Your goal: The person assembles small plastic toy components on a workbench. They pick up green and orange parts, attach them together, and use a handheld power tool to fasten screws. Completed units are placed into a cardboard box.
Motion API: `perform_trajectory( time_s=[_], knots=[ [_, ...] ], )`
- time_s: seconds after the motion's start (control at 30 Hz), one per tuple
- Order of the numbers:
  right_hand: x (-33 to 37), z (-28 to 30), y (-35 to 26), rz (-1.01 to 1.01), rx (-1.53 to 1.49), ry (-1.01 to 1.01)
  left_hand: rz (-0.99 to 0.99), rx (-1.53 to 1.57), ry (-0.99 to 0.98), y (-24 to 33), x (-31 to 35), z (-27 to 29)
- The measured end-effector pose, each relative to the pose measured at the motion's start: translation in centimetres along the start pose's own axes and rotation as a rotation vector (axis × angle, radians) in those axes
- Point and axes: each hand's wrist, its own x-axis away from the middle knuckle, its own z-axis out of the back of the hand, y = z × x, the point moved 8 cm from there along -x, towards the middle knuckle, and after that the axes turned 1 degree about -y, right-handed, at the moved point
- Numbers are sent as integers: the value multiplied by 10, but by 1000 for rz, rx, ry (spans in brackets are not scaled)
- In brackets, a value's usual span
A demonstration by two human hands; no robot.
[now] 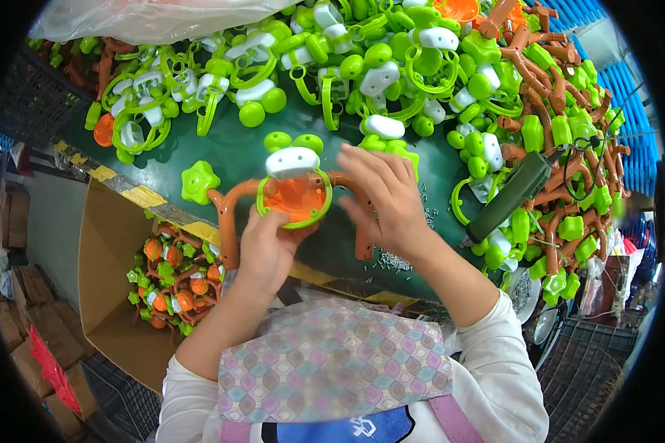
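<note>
A plastic toy frame (292, 160) is held over the green table in front of me. It has an orange cup-like middle (297, 198) inside a green ring, a white block and two green knobs on top. My left hand (264, 249) grips its lower edge, thumb at the ring. Brown branch-shaped arms curve down on both sides; the left brown branch (227, 221) carries a green star (199, 182). My right hand (391, 193) is beside the right brown branch (363, 240), fingers spread and thumb crossing it; whether it touches is unclear. Another green star piece lies partly behind that hand.
Many green-and-white parts (255, 92) cover the table's back. Brown branches (539, 81) pile up at the right, beside a dark green electric screwdriver (511, 198). Loose screws (391, 262) lie near the front edge. A cardboard box (111, 244) of similar toys stands at left.
</note>
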Motion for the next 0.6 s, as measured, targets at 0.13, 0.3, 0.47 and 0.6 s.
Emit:
perform_trajectory(
  time_s=[0.13, 0.3, 0.47, 0.6],
  knots=[
    [11, -34, 22, -80, 217, -216, -117, 22, 13, 5, 4, -7],
    [-30, -24, 5, 4, 225, -133, -252, -56, 79, 5, 6, 2],
    [-100, -70, -45, 357, 136, -162, -272, -176, 128, 1, 2, 8],
    [-114, -147, -42, 377, 131, -824, -294, -87, 181, 13, -3, 17]
  ],
)
